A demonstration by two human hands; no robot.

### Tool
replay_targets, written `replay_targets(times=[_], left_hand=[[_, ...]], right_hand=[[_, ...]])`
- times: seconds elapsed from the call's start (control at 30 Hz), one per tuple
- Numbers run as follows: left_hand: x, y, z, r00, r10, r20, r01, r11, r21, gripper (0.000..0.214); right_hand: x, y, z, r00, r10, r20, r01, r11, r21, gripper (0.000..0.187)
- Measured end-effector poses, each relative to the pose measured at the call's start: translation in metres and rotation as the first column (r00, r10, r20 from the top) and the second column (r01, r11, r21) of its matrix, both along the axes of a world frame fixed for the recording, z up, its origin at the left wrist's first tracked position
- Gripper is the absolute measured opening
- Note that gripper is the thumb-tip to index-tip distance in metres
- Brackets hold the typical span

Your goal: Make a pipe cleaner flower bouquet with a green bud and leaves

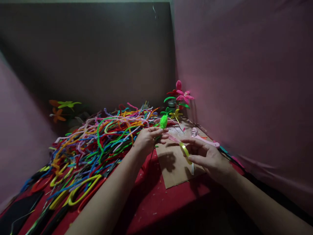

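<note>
A fuzzy green pipe-cleaner bud [163, 121] stands upright on a thin dark stem. My left hand [149, 138] pinches it just under the bud, and the stem runs down below my fingers. My right hand [207, 155] is to the right, with thumb and fingers closed around a narrow yellow roll of tape [185, 152]. A pale pinkish strip [173, 138] stretches from the roll toward my left fingers. Its far end at the stem is hidden by my hand. Beneath both hands lies a piece of brown cardboard [173, 176].
A big heap of colourful pipe cleaners [107, 130] covers the left side of the red table [146, 212]. Yellow-handled scissors [84, 189] lie in front of it. A pink glue gun [205, 140] rests at right. Finished pipe-cleaner flowers [184, 97] stand behind, near the pink wall [244, 81].
</note>
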State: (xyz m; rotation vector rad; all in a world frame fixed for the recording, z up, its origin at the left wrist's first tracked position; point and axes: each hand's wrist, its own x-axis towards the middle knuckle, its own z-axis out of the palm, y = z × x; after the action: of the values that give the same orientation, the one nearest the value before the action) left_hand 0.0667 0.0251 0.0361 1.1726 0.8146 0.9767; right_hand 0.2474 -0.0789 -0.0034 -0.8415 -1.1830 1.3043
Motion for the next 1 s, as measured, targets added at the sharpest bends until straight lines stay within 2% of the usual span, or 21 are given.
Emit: replay_targets(times=[0.1, 0.13, 0.2, 0.3, 0.47, 0.63, 0.77, 0.83, 0.9, 1.0], left_hand=[[-0.01, -0.023, 0.009, 0.983, -0.141, 0.114, 0.152, 0.984, -0.089, 0.005], [-0.013, -0.031, 0.011, 0.981, -0.154, 0.117, 0.166, 0.981, -0.102, 0.005], [-0.018, -0.045, 0.012, 0.981, -0.158, 0.115, 0.172, 0.978, -0.12, 0.005], [-0.025, -0.054, 0.008, 0.987, -0.091, 0.129, 0.106, 0.988, -0.115, 0.005], [-0.041, -0.053, -0.002, 0.986, 0.029, 0.165, -0.008, 0.992, -0.128, 0.004], [-0.061, -0.051, 0.0, 0.98, 0.1, 0.169, -0.08, 0.989, -0.124, 0.003], [-0.075, -0.049, 0.009, 0.969, 0.164, 0.184, -0.147, 0.984, -0.099, 0.002], [-0.081, -0.047, 0.012, 0.959, 0.201, 0.199, -0.185, 0.978, -0.093, 0.003], [-0.084, -0.044, 0.012, 0.947, 0.234, 0.221, -0.217, 0.971, -0.098, 0.003], [-0.087, -0.041, 0.009, 0.938, 0.248, 0.244, -0.226, 0.967, -0.115, 0.006]], right_hand=[[-0.005, 0.002, 0.002, 0.992, -0.018, 0.125, 0.009, 0.998, 0.068, 0.04], [-0.007, 0.003, 0.002, 0.987, -0.027, 0.161, 0.011, 0.995, 0.096, 0.041], [-0.015, 0.005, 0.004, 0.971, -0.048, 0.235, 0.015, 0.99, 0.14, 0.041], [-0.029, 0.009, 0.009, 0.941, -0.085, 0.327, 0.017, 0.979, 0.204, 0.04], [-0.051, 0.017, 0.01, 0.905, -0.089, 0.416, -0.044, 0.953, 0.3, 0.038], [-0.066, 0.032, 0.013, 0.887, -0.07, 0.456, -0.102, 0.934, 0.342, 0.045], [-0.079, 0.048, 0.034, 0.827, -0.075, 0.558, -0.144, 0.929, 0.339, 0.035], [-0.085, 0.058, 0.042, 0.807, -0.035, 0.589, -0.195, 0.926, 0.323, 0.029], [-0.09, 0.068, 0.045, 0.796, 0.02, 0.605, -0.247, 0.923, 0.295, 0.026], [-0.095, 0.076, 0.038, 0.777, 0.046, 0.628, -0.274, 0.922, 0.272, 0.022]])
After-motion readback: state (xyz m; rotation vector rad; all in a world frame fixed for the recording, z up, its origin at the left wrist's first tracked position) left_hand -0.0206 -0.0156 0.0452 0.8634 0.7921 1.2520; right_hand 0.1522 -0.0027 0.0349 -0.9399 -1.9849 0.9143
